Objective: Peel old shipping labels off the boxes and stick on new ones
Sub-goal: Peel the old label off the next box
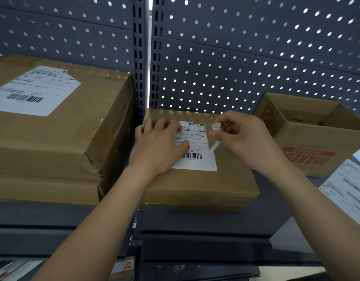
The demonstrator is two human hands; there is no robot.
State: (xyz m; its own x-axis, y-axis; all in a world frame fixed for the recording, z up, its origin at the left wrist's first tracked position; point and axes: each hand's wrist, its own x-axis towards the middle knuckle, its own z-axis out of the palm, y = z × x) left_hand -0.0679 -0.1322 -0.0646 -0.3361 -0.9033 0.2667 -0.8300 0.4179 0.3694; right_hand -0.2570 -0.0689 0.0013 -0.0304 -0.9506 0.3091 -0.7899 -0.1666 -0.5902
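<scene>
Left hand (161, 147) lies flat on the white paper label (197, 161), right hand (242, 138) pinching a curled strip (215, 126) at its right edge. Label runs front-to-back, barcode nearest, on the flat cardboard box (195, 189) near the shelf (276, 199) front edge.

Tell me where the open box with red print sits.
Head view, far right on the shelf: the open box stands beside the labelled box, in front of the pegboard.

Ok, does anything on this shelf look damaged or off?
Yes. The big box on the left is crushed and split at its front corner. Its label has a torn top corner. The open box on the right shows upside-down red print.
</scene>
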